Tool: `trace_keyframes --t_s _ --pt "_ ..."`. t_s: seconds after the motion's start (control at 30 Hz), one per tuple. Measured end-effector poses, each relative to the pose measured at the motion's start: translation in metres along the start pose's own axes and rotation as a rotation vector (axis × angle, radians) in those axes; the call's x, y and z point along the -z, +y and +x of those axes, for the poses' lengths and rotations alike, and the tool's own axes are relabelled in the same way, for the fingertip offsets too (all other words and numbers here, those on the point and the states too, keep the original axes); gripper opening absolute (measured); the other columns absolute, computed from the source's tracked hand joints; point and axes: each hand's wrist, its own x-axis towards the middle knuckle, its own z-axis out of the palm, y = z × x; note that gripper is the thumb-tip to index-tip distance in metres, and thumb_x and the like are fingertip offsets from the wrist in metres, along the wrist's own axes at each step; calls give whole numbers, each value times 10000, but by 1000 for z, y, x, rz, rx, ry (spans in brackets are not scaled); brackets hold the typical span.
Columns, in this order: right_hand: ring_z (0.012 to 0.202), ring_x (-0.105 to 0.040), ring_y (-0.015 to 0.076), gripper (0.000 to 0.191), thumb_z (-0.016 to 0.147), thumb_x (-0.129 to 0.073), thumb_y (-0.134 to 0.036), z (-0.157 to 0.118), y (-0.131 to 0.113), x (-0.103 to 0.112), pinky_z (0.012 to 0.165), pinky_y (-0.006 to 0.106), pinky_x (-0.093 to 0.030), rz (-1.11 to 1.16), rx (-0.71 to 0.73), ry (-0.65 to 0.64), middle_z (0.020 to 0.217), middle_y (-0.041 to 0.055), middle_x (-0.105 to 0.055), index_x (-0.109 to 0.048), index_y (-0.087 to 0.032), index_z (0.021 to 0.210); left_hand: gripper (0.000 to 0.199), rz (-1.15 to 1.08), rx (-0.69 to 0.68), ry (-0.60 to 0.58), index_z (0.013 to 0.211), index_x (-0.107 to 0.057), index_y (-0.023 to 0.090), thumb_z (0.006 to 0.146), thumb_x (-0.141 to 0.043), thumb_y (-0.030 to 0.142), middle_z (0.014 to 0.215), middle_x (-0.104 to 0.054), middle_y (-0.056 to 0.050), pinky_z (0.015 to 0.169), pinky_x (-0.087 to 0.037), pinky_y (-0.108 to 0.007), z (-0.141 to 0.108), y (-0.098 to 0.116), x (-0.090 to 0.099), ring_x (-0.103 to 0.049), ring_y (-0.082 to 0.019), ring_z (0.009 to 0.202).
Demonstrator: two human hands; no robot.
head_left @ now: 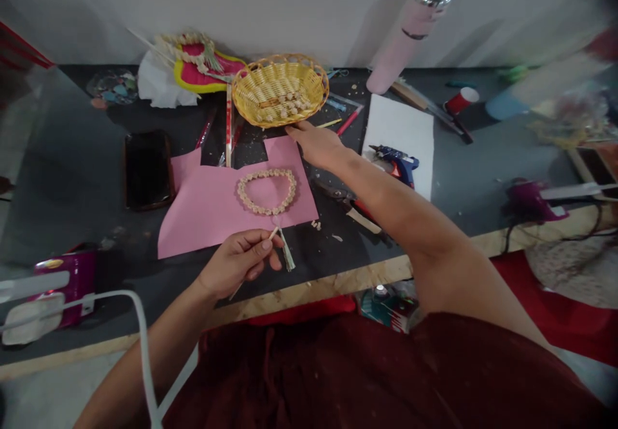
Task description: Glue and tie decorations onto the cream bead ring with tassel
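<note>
My left hand [246,255] is closed in a pinch on a thin pale stick [273,232], near the desk's front edge. Just beyond it, a ring of pale beads [241,196] lies on pink paper [207,207], and a pale tassel [288,256] hangs down beside my fingertips. My right hand [316,144] reaches forward to the near side of a yellow wicker basket [253,87], fingers stretched out by its lower rim. Whether they touch the basket I cannot tell. Several small pale beads [294,104] sit inside it.
A blue glue gun [398,162] rests on white paper [400,120], with pliers [338,192] under my right forearm. A pink bottle [403,46] stands at the wall. At left lies a dark phone [148,170]; a white cable [140,316] crosses by my left arm.
</note>
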Motion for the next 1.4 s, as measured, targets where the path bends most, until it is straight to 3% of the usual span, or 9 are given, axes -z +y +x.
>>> trace_keyframes --t_s 0.23,0.43,0.6,0.8,0.97,1.2,1.4 --pt "1053 -629 286 550 913 -335 -84 0 -7 1 784 381 -505 2 -31 -19 1437 152 -493 -444 -172 1445 339 23 20 -14 952 -674 126 848 -701 447 683 -697 -26 394 -210 -142 2 0 -2 -360 7 390" --pt "1017 -628 271 572 853 -388 -42 -5 -4 -2 778 361 -492 7 -10 -3 1447 175 -451 -459 -124 1415 330 51 26 -4 971 -671 124 866 -678 437 698 -695 -31 403 -221 -152 5 -3 -1 -354 0 399" --pt "1013 -624 266 552 842 -436 -52 -3 4 -6 759 353 -491 34 34 47 1442 150 -468 -504 -162 1379 332 68 32 2 963 -666 126 860 -680 441 692 -688 -27 406 -214 -156 5 -5 -4 -350 -3 401" --pt "995 -627 243 396 906 -365 -72 0 8 -7 801 355 -472 96 -68 144 1220 128 -648 -634 -155 1185 357 87 32 2 965 -659 126 846 -680 462 691 -682 -27 408 -209 -167 6 -5 -5 -339 -9 403" --pt "997 -634 241 348 958 -366 -182 0 13 -8 828 366 -473 140 -125 207 1139 99 -693 -683 -194 1101 361 86 46 -6 959 -648 124 846 -678 466 682 -680 -25 404 -205 -168 5 -4 -6 -340 -10 401" --pt "978 -644 272 316 929 -448 -290 11 12 -6 818 424 -509 163 -242 187 1103 72 -719 -728 -250 1069 355 87 28 -17 962 -645 124 853 -667 461 690 -683 -25 402 -210 -168 5 -4 -5 -343 -11 401" --pt "898 -653 276 255 847 -557 -253 23 10 -3 757 424 -521 167 -286 153 1041 112 -735 -739 -189 1013 336 96 31 -22 968 -650 126 864 -657 446 690 -676 -22 404 -208 -170 6 -5 -5 -340 -13 404"
